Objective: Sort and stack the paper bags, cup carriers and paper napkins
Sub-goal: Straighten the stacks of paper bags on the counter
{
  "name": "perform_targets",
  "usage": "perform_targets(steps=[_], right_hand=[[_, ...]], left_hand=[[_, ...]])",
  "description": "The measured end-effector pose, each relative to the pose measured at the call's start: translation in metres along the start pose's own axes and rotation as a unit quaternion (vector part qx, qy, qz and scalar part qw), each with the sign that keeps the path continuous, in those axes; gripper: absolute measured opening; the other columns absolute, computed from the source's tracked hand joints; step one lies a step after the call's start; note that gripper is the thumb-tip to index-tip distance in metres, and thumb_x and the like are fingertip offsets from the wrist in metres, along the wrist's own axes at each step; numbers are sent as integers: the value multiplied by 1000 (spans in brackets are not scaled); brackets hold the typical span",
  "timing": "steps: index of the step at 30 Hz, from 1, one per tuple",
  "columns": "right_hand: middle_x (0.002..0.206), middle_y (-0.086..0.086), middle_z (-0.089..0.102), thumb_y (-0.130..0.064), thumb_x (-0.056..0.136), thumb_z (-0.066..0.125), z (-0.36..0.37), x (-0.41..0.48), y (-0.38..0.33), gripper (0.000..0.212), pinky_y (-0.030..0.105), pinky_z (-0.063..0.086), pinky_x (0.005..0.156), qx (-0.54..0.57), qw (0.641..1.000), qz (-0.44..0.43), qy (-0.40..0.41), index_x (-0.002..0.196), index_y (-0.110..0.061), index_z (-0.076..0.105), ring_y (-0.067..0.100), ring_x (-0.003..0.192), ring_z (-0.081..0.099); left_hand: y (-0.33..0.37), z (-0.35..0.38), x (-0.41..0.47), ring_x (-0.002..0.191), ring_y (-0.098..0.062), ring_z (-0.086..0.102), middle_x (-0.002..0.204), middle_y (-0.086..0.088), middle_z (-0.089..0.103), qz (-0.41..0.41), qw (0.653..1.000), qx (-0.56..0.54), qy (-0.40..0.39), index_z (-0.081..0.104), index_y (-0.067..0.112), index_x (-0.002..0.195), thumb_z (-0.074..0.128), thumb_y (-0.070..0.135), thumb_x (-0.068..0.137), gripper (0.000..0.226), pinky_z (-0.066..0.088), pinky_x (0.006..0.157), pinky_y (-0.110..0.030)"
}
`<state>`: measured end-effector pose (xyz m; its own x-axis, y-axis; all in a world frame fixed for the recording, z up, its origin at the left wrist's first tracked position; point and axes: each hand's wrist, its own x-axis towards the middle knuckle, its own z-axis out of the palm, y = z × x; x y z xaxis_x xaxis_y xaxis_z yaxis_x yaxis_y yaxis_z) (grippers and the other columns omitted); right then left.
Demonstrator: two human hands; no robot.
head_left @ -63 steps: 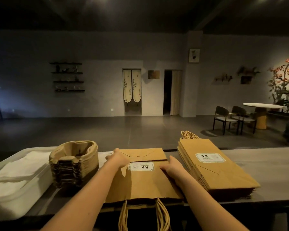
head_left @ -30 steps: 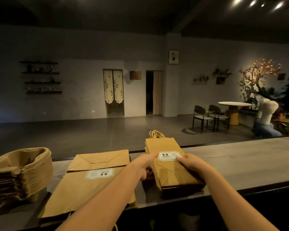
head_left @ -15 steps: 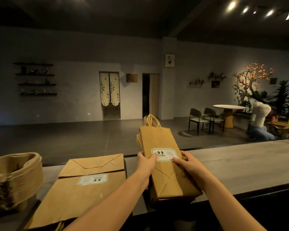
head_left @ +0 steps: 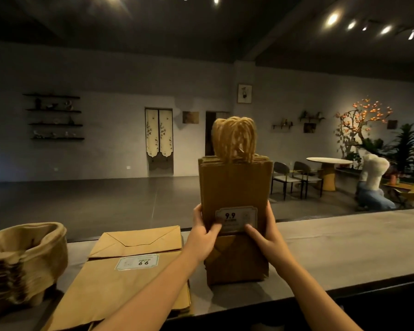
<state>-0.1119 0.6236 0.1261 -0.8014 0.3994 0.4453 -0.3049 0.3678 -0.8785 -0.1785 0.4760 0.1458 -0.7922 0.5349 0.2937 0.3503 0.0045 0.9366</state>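
Far left, at nine o'clock: a nested stack of brown moulded-pulp cup carriers (head_left: 22,261) on the long grey counter top (head_left: 344,247). At seven o'clock of the hands lies a flat pile of wide brown kraft paper bags (head_left: 134,278), label upward.

Centre: the left hand (head_left: 204,231) and right hand (head_left: 263,231) each clasp a side edge of the bundle of narrow brown paper bags with twisted-cord handles (head_left: 234,187), thumbs on its white label. The bundle stands on end (base apparently on the counter). Its long axis runs twelve to six, handles at twelve. Both hands are equally near.

Judgement: laying it flat depends on tipping that axis.
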Motion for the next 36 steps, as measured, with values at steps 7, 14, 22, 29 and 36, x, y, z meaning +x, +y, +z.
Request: perform_targets(steps=[7, 14, 22, 29, 36], right_hand=[[137, -4, 46, -40, 88, 49, -2, -2, 9, 62, 39, 40, 104, 115, 990, 82, 23, 145, -32, 26, 19, 125, 45], [112, 2, 62, -26, 94, 50, 2, 4, 9, 18, 40, 52, 87, 152, 980, 107, 69, 111, -29, 51, 21, 106, 59], [108, 4, 62, -17, 93, 52, 1, 5, 2, 13, 42, 49, 93, 153, 981, 84, 82, 103, -25, 53, 22, 105, 58], [106, 4, 61, -13, 94, 50, 12, 1, 3, 16, 41, 52, 85, 177, 969, 73, 154, 97, -29, 51, 20, 99, 59], [103, 2, 58, 2, 91, 50, 14, -15, -6, 31, 36, 48, 91, 101, 978, -27, 183, 95, -29, 50, 16, 102, 56]], left_hand=[[3, 6, -2, 91, 3, 46, 112, 13, 44, 3, 997, -80, -15, 19, 33, 132, 40, 19, 99, 42, 43, 66, 1], [0, 3, 0, 91, -1, 51, 117, 4, 52, -43, 996, -76, -20, 32, 24, 123, 39, 18, 100, 25, 46, 67, -6], [3, 3, 2, 113, -11, 45, 132, 2, 48, -33, 999, -23, 1, 30, 23, 130, 40, 22, 100, 32, 36, 93, -25], [-8, 5, 9, 128, -20, 37, 134, -1, 37, -39, 983, 19, 177, 33, 27, 133, 54, 25, 94, 44, 37, 106, -37], [23, -33, 10, 128, -18, 32, 142, -9, 31, 193, 956, 122, 183, 19, 19, 143, 67, 55, 71, 94, 32, 109, -41]])
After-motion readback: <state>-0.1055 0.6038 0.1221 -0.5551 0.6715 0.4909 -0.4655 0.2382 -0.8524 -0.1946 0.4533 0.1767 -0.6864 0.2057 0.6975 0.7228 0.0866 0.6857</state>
